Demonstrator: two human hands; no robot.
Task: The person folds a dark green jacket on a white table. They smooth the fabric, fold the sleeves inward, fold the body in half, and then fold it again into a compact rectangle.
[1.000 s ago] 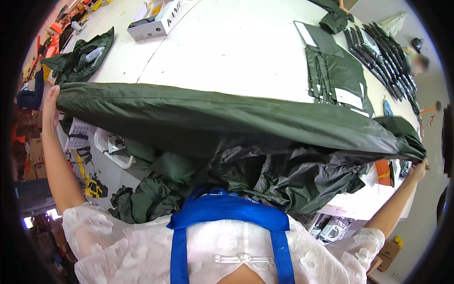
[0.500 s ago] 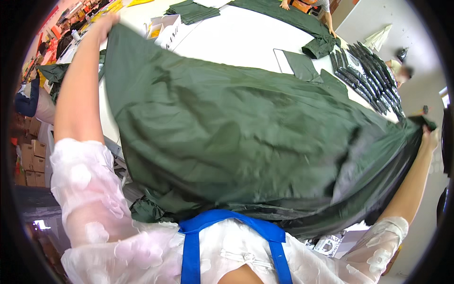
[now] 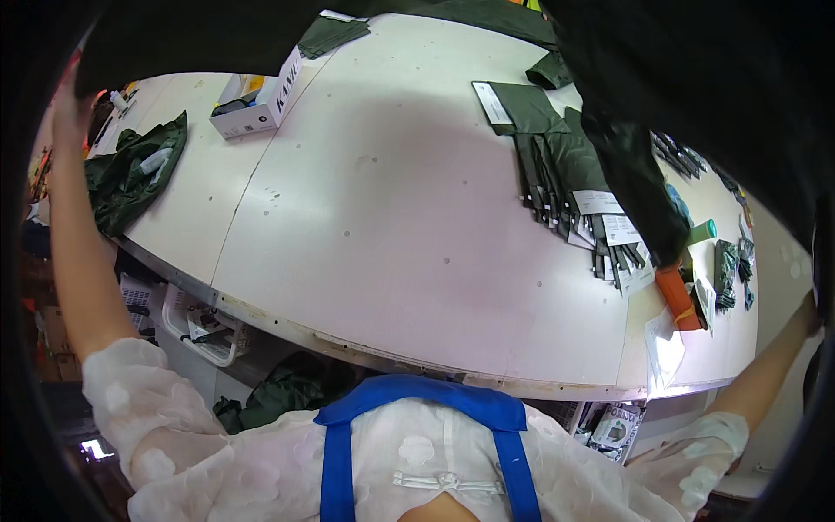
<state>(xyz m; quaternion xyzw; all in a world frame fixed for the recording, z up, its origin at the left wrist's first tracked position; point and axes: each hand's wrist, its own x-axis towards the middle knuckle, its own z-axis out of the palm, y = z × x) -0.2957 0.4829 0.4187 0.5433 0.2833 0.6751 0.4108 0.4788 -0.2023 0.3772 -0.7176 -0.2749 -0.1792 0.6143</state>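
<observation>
A large piece of dark green fabric (image 3: 191, 35) is raised high, nearly black in this light, and fills the top left and top right of the view. A narrow sleeve-like part of it hangs down over the right of the table. My left hand (image 3: 68, 100), smeared at the upper left rim, is closed on one edge. My right arm stretches out to the far right, where my right hand (image 3: 811, 315) is at the fabric's other end; its fingers are largely hidden in the dark rim. Below the fabric lies the white table (image 3: 391, 244).
Folded green pieces with white labels (image 3: 557, 165) lie in a row at right, beside an orange item (image 3: 677, 300) and a green roll (image 3: 701, 231). A white box (image 3: 252, 113) and a crumpled green bundle (image 3: 139, 170) are at left. Below the table edge sits a white basket (image 3: 200, 326).
The green fabric has risen from spread over the table to overhead, uncovering the tabletop and folded pieces. Both my hands have shifted outward and lower in the view.
</observation>
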